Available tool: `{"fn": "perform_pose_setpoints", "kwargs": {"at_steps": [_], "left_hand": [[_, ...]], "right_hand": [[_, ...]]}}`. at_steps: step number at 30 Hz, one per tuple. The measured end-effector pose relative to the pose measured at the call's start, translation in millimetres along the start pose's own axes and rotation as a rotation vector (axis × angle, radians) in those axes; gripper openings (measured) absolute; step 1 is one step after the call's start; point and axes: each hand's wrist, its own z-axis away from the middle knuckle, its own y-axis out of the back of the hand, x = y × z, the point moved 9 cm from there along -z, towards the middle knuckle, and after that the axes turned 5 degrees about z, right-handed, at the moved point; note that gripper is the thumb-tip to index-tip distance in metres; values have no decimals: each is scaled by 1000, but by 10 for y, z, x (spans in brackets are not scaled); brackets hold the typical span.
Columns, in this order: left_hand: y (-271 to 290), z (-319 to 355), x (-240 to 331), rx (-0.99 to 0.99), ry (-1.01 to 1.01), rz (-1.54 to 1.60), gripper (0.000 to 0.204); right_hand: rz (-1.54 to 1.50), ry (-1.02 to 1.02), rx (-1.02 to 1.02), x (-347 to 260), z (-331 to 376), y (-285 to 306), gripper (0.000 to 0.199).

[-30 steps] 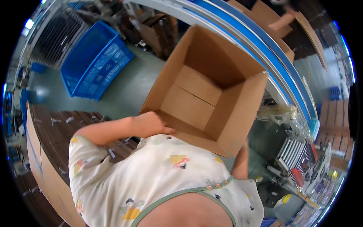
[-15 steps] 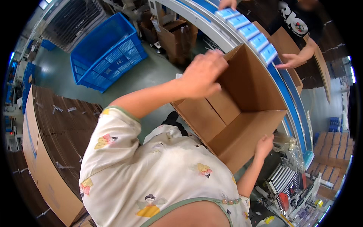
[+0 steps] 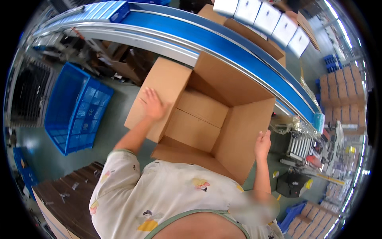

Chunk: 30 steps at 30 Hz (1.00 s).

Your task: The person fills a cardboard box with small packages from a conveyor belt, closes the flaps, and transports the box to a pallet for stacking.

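Note:
An open cardboard box (image 3: 197,125) is in front of my body, its mouth facing up and its inside bare down to the seam in the bottom. My left hand (image 3: 153,106) lies with fingers spread on a flap (image 3: 169,81) folded outward over the box's left side. At the opposite side, my right hand (image 3: 262,145) grips the outer edge of the right wall. The far wall of the box stands against the near rail of a blue conveyor belt (image 3: 187,38).
Packed blue-and-white boxes (image 3: 91,14) sit on the belt at the far left. Across the belt, a row of white boxes (image 3: 264,20) is above another carton (image 3: 254,38). A blue crate (image 3: 77,109) stands on the floor at left, near stacked flat cardboard (image 3: 73,195).
My left hand has come down onto the left flap, which now lies folded outward. The view has turned. The row of small boxes has moved from the belt to above the far carton.

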Motion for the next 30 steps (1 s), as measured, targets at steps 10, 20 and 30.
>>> {"fn": "perform_pose_setpoints", "kwargs": {"at_steps": [10,20,30], "left_hand": [[-901,180,233,-520,25,964,48],[-516,-20,320,-197,63,679,49],[-661,110,419,-205,59,762,53]], "right_hand": [[48,-315,-145,3314,-323,-1328,56],[147,-579,-442,1885,-470,-1695,52],[183,549,-851,-428,1931,-636,49]]}}
